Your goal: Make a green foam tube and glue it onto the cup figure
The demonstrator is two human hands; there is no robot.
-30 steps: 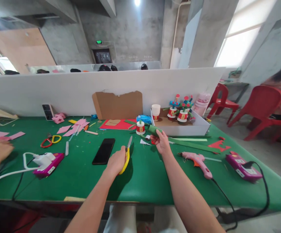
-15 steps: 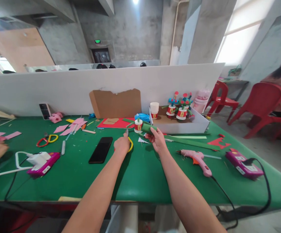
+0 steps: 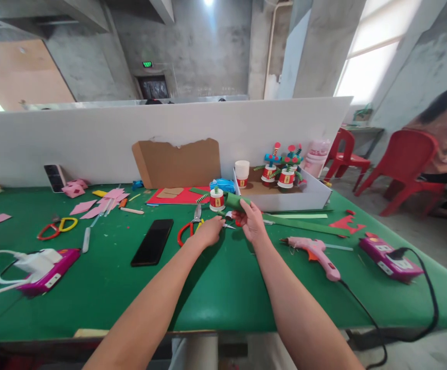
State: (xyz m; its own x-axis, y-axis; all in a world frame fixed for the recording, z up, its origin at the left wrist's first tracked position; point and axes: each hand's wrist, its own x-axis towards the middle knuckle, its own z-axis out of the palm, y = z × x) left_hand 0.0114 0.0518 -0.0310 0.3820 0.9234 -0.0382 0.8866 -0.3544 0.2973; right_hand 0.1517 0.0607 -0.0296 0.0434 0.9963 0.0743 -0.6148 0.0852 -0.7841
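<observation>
My right hand (image 3: 251, 221) is wrapped round a rolled green paper tube (image 3: 234, 202). Close to its left, my left hand (image 3: 209, 231) has its fingertips together by a small green spring-like strip (image 3: 220, 214); whether it grips the strip is hard to tell. Scissors with red and yellow handles (image 3: 185, 234) lie on the table just left of my left hand. Behind the hands stands a red and white paper cup (image 3: 216, 199) with green folded strips on it. A small white scrap (image 3: 229, 226) rests between the hands.
A black phone (image 3: 153, 242) lies left of my forearm. A pink glue gun (image 3: 316, 252) and a purple power strip (image 3: 390, 259) are at right. A white box (image 3: 285, 202) with decorated cups stands behind. Another power strip (image 3: 59, 270) sits at left.
My left hand has left the scissors and moved right, nearer the tube. My right hand still holds the tube. The view has shifted slightly; the person's hand at far left has nearly left it.
</observation>
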